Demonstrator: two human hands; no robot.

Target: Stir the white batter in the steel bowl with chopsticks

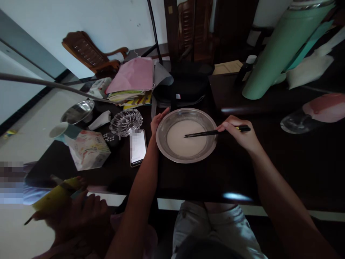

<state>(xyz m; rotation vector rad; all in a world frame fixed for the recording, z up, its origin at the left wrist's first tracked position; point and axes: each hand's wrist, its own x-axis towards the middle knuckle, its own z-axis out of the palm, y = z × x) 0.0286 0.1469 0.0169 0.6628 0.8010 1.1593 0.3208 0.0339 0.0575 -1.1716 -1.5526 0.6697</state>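
Note:
A wide metal bowl [185, 160] stands on the dark table, with milky white liquid [185, 144] in it. My left hand [158, 121] holds the bowl at its left rim, the fingers along the outer side and partly hidden. On the right, my right hand [239, 133] is closed around a pair of black chopsticks [201, 133] with gold bands near the top. The chopsticks slant across the right rim, and their tips dip into the liquid near the middle of the bowl.
Left of the bowl are a phone [138, 147], a glass dish [126, 122], a tissue box [90, 149], a cup [64, 131] and another metal bowl [78, 111]. A green flask [283, 50] stands back right, near a pinkish bottle [323, 111]. Another person's hand [91, 207] is lower left, beside something yellow [55, 196].

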